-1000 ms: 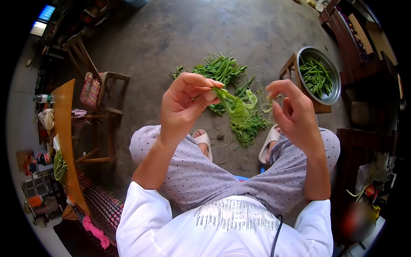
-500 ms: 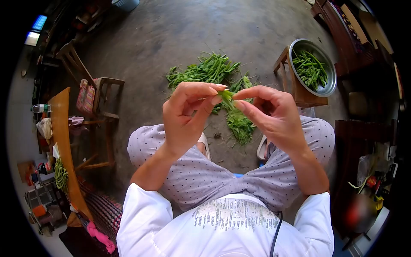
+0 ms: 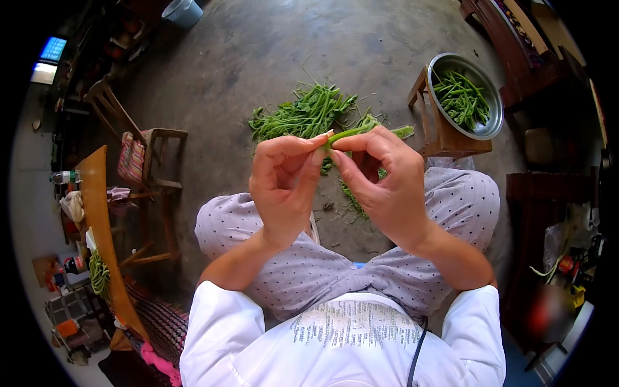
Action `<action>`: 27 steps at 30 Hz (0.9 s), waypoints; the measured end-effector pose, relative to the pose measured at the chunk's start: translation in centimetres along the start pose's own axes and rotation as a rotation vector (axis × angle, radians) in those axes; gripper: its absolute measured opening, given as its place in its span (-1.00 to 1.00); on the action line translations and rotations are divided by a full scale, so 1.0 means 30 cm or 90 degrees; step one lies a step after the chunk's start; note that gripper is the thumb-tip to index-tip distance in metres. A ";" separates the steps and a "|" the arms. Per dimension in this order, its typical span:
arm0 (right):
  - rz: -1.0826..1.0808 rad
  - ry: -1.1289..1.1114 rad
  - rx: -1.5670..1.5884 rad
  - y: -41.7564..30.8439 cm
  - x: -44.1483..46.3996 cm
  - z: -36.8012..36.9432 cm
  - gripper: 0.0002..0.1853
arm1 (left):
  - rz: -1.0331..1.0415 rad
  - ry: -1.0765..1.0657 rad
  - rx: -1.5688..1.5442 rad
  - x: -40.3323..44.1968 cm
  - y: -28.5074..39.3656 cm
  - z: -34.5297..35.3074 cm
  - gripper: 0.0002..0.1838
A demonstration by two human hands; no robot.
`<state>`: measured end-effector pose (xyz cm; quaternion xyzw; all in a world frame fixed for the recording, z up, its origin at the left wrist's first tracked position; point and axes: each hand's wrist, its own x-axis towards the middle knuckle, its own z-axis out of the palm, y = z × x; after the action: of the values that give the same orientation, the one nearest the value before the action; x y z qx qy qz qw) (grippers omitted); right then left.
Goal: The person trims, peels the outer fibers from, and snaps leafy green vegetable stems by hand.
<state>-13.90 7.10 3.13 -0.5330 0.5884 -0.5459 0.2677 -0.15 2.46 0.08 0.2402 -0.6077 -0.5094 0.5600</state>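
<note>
A green vegetable stem (image 3: 349, 133) is held up over my lap, running between both hands. At its left end, the thumb and fingertips of my left hand (image 3: 284, 187) are pinched together. My right hand (image 3: 390, 190) is closed on the same stem, its thumb tip almost touching the left fingertips. A pale green end (image 3: 403, 131) sticks out past the right knuckles. Beyond the hands, a heap of leafy green stems (image 3: 303, 111) lies on the floor. Loose leaves (image 3: 351, 197) lie below the right hand, partly hidden by it.
On a wooden stool (image 3: 451, 143) to the right, a metal basin (image 3: 495, 122) holds picked green stems. A wooden chair (image 3: 161, 138) and a table edge (image 3: 97, 213) stand at left. Far back is a light blue basket (image 3: 183, 13). Dark furniture (image 3: 538, 187) lines the right side.
The right hand has shifted slightly left and turned over the stem, which now shows longer between the hands. The left hand has dropped slightly. The whole view has tilted a little.
</note>
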 end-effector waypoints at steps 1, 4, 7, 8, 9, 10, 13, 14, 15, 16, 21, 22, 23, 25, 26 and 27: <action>0.000 0.001 0.000 -0.001 0.000 0.001 -0.90 | 0.000 -0.001 0.000 -0.003 -0.001 0.004 -0.76; 0.002 -0.001 0.012 0.000 0.002 0.005 -0.91 | -0.009 0.027 -0.008 -0.012 -0.004 0.011 -0.75; -0.023 0.014 0.022 0.005 0.001 0.012 -0.91 | -0.015 0.021 -0.011 -0.017 -0.004 0.015 -0.74; -0.032 0.015 0.011 0.003 0.003 0.012 -0.90 | -0.006 0.023 -0.009 -0.017 -0.006 0.015 -0.73; -0.042 0.017 -0.001 0.003 0.004 0.012 -0.90 | 0.003 0.025 -0.007 -0.019 -0.009 0.015 -0.73; -0.042 0.018 -0.001 0.004 0.005 0.013 -0.90 | 0.003 0.024 -0.006 -0.018 -0.013 0.017 -0.73; -0.049 0.019 -0.006 0.008 0.011 0.010 -0.90 | 0.059 0.022 0.033 -0.022 -0.029 0.021 -0.75; -0.047 0.016 0.002 0.007 0.015 0.005 -0.90 | 0.091 0.011 0.050 -0.026 -0.034 0.021 -0.74; -0.045 0.013 0.010 0.007 0.017 0.001 -0.90 | 0.123 -0.001 0.067 -0.027 -0.035 0.023 -0.73; -0.045 0.015 0.009 0.007 0.017 -0.001 -0.90 | 0.124 -0.002 0.067 -0.028 -0.033 0.024 -0.73; -0.040 -0.005 0.026 -0.001 0.025 -0.005 -0.91 | -0.014 0.051 -0.062 -0.001 0.009 0.035 -0.73; -0.041 -0.005 0.026 -0.002 0.027 -0.008 -0.91 | -0.093 0.065 -0.140 0.005 0.014 0.037 -0.73; -0.042 -0.007 0.008 -0.003 0.028 -0.013 -0.91 | -0.107 0.052 -0.152 0.008 0.009 0.029 -0.76; -0.043 -0.010 -0.012 -0.001 0.029 -0.015 -0.91 | -0.164 0.068 -0.174 0.014 0.022 0.026 -0.77; -0.043 -0.010 -0.026 0.002 0.029 -0.014 -0.91 | -0.222 0.084 -0.196 0.017 0.027 0.025 -0.78; -0.042 -0.011 -0.040 0.003 0.030 -0.013 -0.91 | -0.222 0.085 -0.196 0.019 0.029 0.022 -0.78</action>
<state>-14.55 6.40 3.39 -0.5650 0.5851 -0.5312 0.2373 -0.65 2.51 1.19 0.2863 -0.4337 -0.6683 0.5322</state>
